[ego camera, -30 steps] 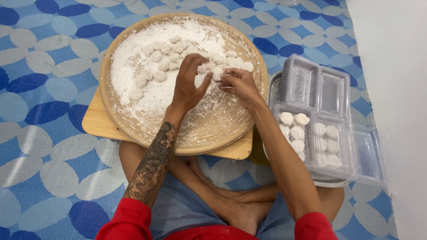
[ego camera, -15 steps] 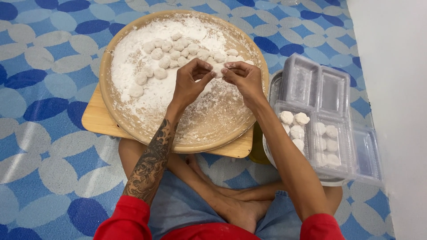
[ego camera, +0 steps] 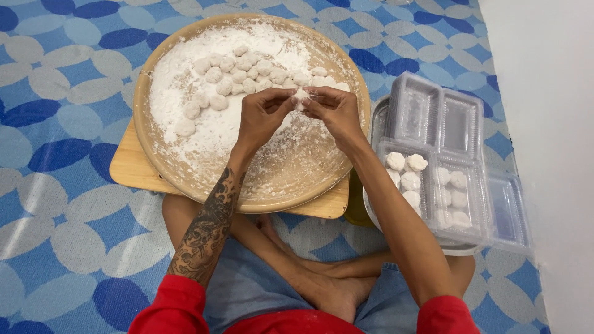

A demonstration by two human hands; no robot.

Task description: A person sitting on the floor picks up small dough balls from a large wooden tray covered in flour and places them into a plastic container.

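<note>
White flour: it coats the round woven tray (ego camera: 148,142), thickest toward its far-left rim.
Step in hand: I judge I am shaping one dough ball (ego camera: 302,97) above the tray's middle.
Left hand (ego camera: 263,114): fingertips pinched together on the ball.
Right hand (ego camera: 334,111): fingertips closed on the same ball.
Next move: I would need a soft grip, as the ball looks easily squashed.
Other balls (ego camera: 238,74): clustered at the tray's far side.
Clear plastic boxes (ego camera: 455,154): beside the tray's right edge, some holding balls.
Surface: wooden board (ego camera: 133,170) under the tray, on a blue patterned mat (ego camera: 55,80); white wall (ego camera: 544,93) to the right.

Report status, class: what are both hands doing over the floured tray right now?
Left hand and right hand together pinch one dough ball above round tray. Other balls lie in flour. Nothing blocks.
</note>
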